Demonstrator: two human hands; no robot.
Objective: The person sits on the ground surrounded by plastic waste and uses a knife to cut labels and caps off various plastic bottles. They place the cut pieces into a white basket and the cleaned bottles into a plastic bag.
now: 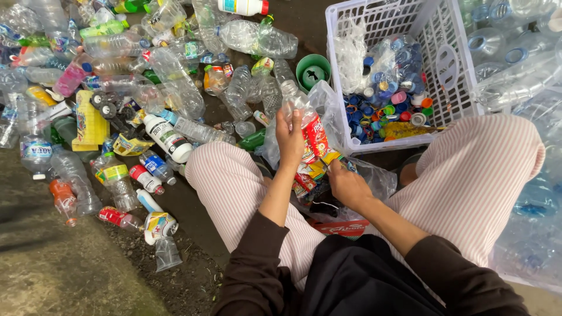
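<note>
1. Nearest to me: both forearms in dark sleeves reach forward between the knees in pale striped trousers [234,187].
2. My left hand [289,139] is closed around a clear plastic bottle [304,126], gripping it near the upper body. The bottle stands roughly upright, neck end pointing away from me and slightly left, its red label [316,136] facing right.
3. My right hand [345,184] sits lower and to the right of the bottle, fingers pinched on the loose lower edge of the label where it trails down. So the bottle lies up and left from the right hand; the left hand is already on it.
4. Under both hands: a clear plastic bag [374,181] with torn labels heaped in it, touching the bottle's base area.
5. Just beyond, right: a white plastic basket [339,70] holding coloured caps [386,108] and rings.
6. Beyond, centre: a green cup [313,71] on the ground.
7. Far left: a wide scatter of crushed bottles [117,76], well apart from the hands; nothing blocks the label.
</note>
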